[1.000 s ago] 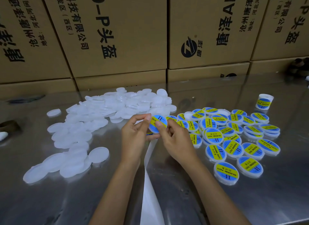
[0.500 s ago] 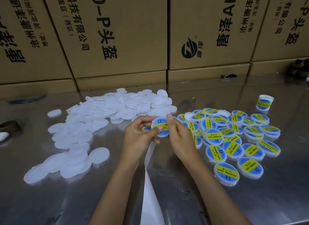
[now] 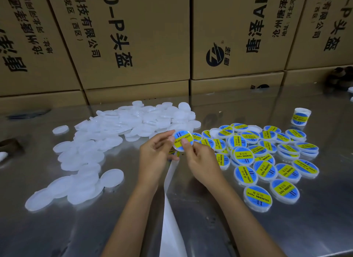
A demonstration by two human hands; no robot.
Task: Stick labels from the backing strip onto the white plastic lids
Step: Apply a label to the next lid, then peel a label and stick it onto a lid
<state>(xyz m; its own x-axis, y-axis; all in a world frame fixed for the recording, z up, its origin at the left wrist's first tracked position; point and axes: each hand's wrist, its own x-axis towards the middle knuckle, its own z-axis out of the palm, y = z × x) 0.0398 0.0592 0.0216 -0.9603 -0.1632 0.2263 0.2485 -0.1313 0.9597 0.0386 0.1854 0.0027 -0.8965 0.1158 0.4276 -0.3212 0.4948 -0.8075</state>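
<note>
Both hands hold one white lid with a blue and yellow label (image 3: 182,140) above the table's middle. My left hand (image 3: 155,157) grips the lid's left edge with thumb and fingers. My right hand (image 3: 200,161) holds its right side, with the thumb pressing on the yellow band of the label. A white backing strip (image 3: 170,209) runs from under the hands down to the near edge. A heap of bare white lids (image 3: 107,138) lies to the left. Labelled lids (image 3: 267,161) are spread to the right.
The steel table (image 3: 210,228) is backed by a wall of stacked cardboard boxes (image 3: 133,46). A small labelled jar (image 3: 300,116) stands at the far right. A dark object (image 3: 7,144) sits at the left edge.
The lid has been turned in my hands, so the label's yellow band now shows more fully. My right thumb has slid onto the label's face. Both hands stayed in about the same place.
</note>
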